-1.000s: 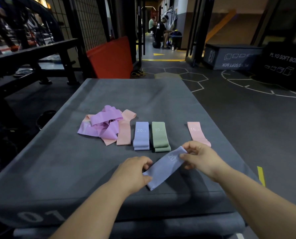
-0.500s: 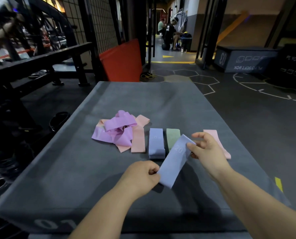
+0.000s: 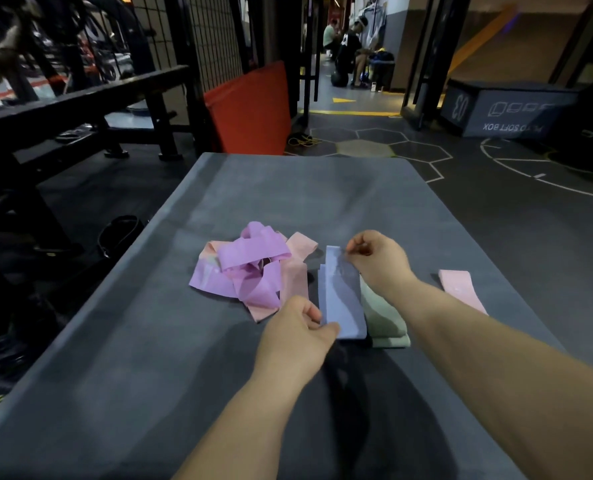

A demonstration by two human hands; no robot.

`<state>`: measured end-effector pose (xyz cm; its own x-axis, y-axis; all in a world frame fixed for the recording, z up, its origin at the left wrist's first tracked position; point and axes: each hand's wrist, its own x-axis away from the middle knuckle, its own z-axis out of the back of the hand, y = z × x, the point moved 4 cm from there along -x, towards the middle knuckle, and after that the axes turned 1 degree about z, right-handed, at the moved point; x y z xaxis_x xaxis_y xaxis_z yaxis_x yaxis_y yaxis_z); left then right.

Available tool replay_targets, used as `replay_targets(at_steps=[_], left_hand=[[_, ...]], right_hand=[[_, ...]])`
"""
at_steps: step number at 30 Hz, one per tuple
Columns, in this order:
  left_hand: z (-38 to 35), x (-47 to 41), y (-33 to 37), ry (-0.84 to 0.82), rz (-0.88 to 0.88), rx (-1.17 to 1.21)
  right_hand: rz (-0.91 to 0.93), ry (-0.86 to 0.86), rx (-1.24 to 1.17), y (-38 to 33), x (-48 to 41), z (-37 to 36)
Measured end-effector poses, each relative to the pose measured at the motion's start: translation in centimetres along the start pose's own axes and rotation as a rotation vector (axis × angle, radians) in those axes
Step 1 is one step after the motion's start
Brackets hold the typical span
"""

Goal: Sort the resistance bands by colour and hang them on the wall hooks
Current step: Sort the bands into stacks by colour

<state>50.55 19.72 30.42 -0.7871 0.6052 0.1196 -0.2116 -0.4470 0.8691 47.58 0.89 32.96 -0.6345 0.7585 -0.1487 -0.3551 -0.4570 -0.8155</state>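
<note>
A blue resistance band [image 3: 342, 299] lies stretched lengthwise over another blue band on the grey padded box [image 3: 288, 195]. My left hand [image 3: 295, 337] pinches its near end and my right hand [image 3: 378, 261] pinches its far end. Just right of it a green band [image 3: 385, 323] lies flat, partly under my right forearm. A single pink band [image 3: 459, 289] lies further right. To the left sits a tangled heap of purple bands [image 3: 250, 268] and pink bands [image 3: 293, 275].
The box's left edge drops to a dark floor with shoes and a black bench frame [image 3: 80, 105]. A red mat [image 3: 250, 109] leans beyond the far edge. Plyo soft boxes [image 3: 502, 109] stand at the back right. People sit far down the corridor.
Both hands carried the blue band forward from the near edge and turned it lengthwise, so that it now lies over the blue band beside the green one.
</note>
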Motion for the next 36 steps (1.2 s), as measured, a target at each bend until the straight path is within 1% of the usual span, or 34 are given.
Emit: replay_targets(at_steps=[7,12,21,29,36], left_hand=[[-0.6,-1.9,-0.1,0.051,0.025,-0.109],[-0.7,-2.5,-0.3,0.034,0.056,-0.174],[-1.0,-2.9,-0.8,-0.013,0.082,-0.245],[-1.2,-3.0,-0.4,-0.009,0.073,-0.314],[-1.2,-3.0,-0.4,-0.01,0.083,-0.263]], right_hand=[[-0.012,-0.092,0.161,1.0,-2.1,-1.4],[-0.01,-0.14,0.259,2.0,-2.6,-2.0],[0.047,-0.147,0.366,2.4,-2.6,-2.7],[0.112,-0.111,0.435,2.7,-2.5,-3.1],[0.15,-0.02,0.428,2.6,-2.2,-2.8]])
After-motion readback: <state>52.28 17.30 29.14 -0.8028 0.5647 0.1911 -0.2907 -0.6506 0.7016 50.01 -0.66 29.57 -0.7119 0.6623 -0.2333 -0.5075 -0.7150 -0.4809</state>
